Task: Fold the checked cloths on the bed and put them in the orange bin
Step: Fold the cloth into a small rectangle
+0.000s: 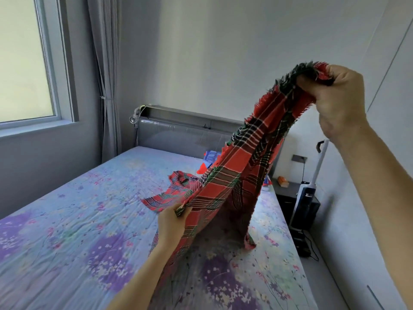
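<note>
Presently we find one red checked cloth (237, 175) lifted clear of the bed (78, 220) along most of its length, its lower end trailing onto the flowered sheet. The right hand (337, 101) is raised high at the right, fingers curled tight round a bunched, fringed corner. The left hand (172, 222) is lower and nearer the body, pinching a side edge between thumb and curled fingers. Between the two grips the fabric hangs twisted and doubled, not flat. A further stretch of checked fabric (176, 191) lies on the sheet just behind the left hand; we cannot tell whether it is the same piece or a second one. The orange bin is not in view.

We judge the step in hand to be opening the cloth out before the first fold. To do it well, the left hand should work along the edge to the matching corner, so that both hands hold one side. The twist is then shaken out and the cloth halved with fringes aligned. The weave looks loose and frayed, so a hard tug is inadvisable.

Beyond stand a grey headboard (178, 133), a dark nightstand (288, 193) and an upright cleaner (309, 193) by the wall.
</note>
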